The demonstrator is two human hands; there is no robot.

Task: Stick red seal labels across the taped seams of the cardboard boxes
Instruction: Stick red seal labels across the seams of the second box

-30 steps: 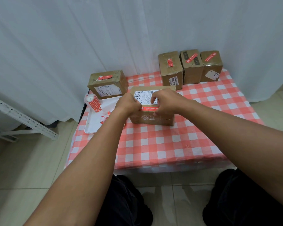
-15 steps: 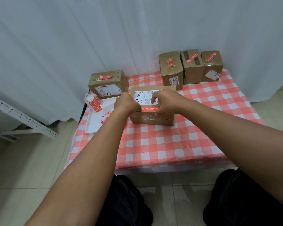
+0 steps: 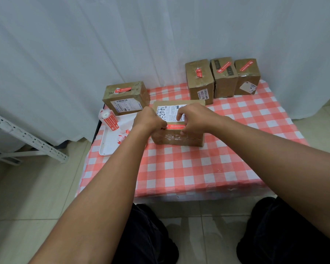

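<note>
A cardboard box (image 3: 176,139) with a white shipping label lies in the middle of the checked table. A red seal label (image 3: 175,126) stretches along its top front edge. My left hand (image 3: 148,120) pinches the label's left end with curled fingers. My right hand (image 3: 193,119) has curled fingers on the label's right end, index finger on the white shipping label and thumb on the box's front face. Another box (image 3: 125,97) with a red seal stands at the back left.
Three sealed boxes (image 3: 199,81) (image 3: 225,77) (image 3: 247,76) line the back right by the curtain. A white tray (image 3: 108,147) at the left holds a roll of red labels (image 3: 109,120) and torn backing scraps (image 3: 122,137). A metal frame (image 3: 27,141) stands on the floor left.
Both hands have stayed on the red label along the box's top front edge, with only slight shifts of the fingers. The box has not moved.
</note>
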